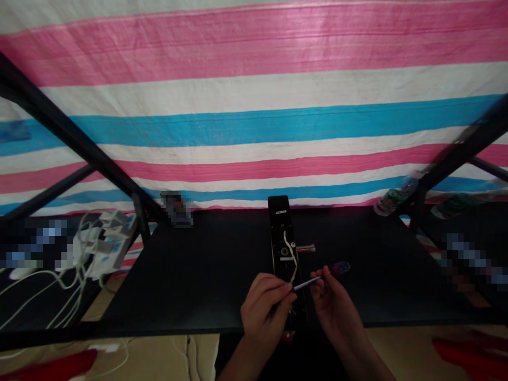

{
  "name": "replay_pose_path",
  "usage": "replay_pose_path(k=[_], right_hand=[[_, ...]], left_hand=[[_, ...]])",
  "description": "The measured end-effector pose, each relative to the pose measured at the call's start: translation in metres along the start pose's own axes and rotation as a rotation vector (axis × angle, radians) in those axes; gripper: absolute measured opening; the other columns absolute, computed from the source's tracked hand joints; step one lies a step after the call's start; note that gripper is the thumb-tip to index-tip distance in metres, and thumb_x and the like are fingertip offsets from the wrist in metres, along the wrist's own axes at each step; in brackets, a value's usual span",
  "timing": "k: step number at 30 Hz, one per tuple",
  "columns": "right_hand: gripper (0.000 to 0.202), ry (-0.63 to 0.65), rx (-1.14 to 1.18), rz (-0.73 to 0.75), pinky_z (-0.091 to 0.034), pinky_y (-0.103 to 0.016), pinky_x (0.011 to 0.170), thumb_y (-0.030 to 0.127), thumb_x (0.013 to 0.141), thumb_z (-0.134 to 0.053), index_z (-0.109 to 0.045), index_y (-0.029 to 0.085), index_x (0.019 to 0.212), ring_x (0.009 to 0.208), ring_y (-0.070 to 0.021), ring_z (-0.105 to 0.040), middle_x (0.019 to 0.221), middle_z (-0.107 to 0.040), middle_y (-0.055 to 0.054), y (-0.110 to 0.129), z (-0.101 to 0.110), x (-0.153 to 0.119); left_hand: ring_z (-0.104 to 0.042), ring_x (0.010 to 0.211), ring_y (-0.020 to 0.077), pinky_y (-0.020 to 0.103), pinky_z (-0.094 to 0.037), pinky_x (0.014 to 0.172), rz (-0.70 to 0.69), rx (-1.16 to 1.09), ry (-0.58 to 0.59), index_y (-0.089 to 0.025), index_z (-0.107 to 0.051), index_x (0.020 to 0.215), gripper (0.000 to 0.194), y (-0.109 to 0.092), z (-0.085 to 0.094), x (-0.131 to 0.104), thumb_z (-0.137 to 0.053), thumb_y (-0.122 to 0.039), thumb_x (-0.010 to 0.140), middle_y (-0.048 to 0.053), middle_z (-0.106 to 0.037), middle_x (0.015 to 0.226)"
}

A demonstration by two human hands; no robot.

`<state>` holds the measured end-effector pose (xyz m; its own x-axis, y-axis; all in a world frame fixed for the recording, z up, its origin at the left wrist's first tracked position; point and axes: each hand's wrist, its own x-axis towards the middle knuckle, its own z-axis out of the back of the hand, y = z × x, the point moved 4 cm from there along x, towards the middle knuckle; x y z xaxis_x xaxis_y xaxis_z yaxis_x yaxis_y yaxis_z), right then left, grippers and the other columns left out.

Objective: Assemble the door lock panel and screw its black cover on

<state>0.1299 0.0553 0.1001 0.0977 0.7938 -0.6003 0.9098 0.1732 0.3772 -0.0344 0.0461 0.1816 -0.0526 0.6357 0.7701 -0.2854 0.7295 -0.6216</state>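
My right hand (336,304) grips a screwdriver (307,283), thumb and fingers closed on it near where the shaft meets the clear, reddish-purple handle (340,268). The handle points off to the right, away from my palm, and the shaft slants down leftward to my left hand (265,302). There my thumb and fingertips are drawn together at the tip; it is rather dark, so I can't tell whether they pinch the tip itself or something small beside it.

Both hands are above the near part of a long black panel (280,219), my left one covering some of it. The panel lies lengthwise on the black desk (206,275), its far end close to the striped sheet (254,127). A white cable (291,252) runs along its face, and a shiny lever (306,248) sticks out from its right side.

Toward the far right corner of the desk, a clear bottle (391,202) with a green label leans beside the black frame (444,166). Off to the left are white adapters (113,251) with tangled cords (75,296).
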Motion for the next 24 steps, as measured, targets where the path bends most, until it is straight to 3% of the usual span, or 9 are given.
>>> replay_pose_path(k=[9, 17, 24], right_hand=[[0.029, 0.086, -0.069, 0.032, -0.060, -0.010, 0.060, 0.021, 0.063, -0.095, -0.072, 0.017, 0.080, 0.058, -0.0077, -0.071, 0.075, -0.077, 0.002, 0.002, -0.001, 0.002], [0.033, 0.057, 0.007, 0.004, -0.061, -0.012, 0.061, 0.017, 0.056, -0.097, -0.074, 0.016, 0.079, 0.059, -0.0088, -0.071, 0.075, -0.077, 0.000, 0.003, -0.003, -0.002], [0.030, 0.079, -0.024, 0.111, -0.062, -0.014, 0.066, 0.022, 0.060, -0.096, -0.075, 0.018, 0.080, 0.067, -0.0106, -0.074, 0.081, -0.078, 0.000, 0.005, 0.001, -0.001]], left_hand=[[-0.070, 0.079, 0.0160, 0.026, -0.057, 0.068, 0.246, -0.135, 0.041, -0.021, -0.075, 0.096, 0.019, 0.007, 0.000, -0.006, -0.064, -0.008, 0.087, 0.005, -0.072, 0.089], [-0.071, 0.077, 0.0145, 0.022, -0.057, 0.067, 0.269, -0.110, 0.022, -0.023, -0.078, 0.098, 0.020, 0.006, 0.000, -0.003, -0.068, -0.010, 0.085, 0.004, -0.074, 0.087], [-0.073, 0.074, 0.0159, 0.021, -0.057, 0.061, 0.485, -0.101, 0.018, -0.024, -0.082, 0.091, 0.012, 0.016, 0.000, -0.004, -0.071, -0.021, 0.086, 0.006, -0.078, 0.087]])
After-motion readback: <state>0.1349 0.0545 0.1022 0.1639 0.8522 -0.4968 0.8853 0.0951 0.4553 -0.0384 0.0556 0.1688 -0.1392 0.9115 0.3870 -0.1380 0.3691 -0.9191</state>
